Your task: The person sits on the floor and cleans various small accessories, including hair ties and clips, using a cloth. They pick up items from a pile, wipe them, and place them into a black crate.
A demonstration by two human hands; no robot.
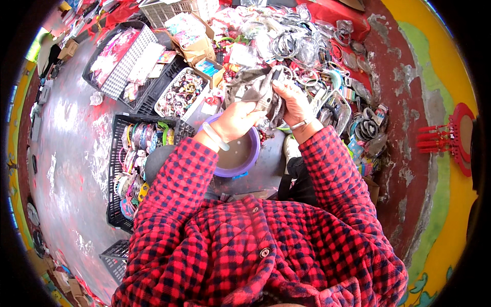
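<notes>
Just beyond the purple basin, the bunched grey fabric piece is pinched by both hands, the left hand over the basin's far rim and the right hand beyond its right side, neither nearer, the long axis unclear among the folds.

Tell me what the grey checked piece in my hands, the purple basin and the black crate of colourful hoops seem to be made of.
Grey checked piece: likely matte woven fabric, as it crumples into soft folds.
Purple basin: probably smooth moulded plastic, given its even colour and rounded shape.
Black crate: apparently dull, rigid plastic, judging by its slotted, moulded look.
</notes>
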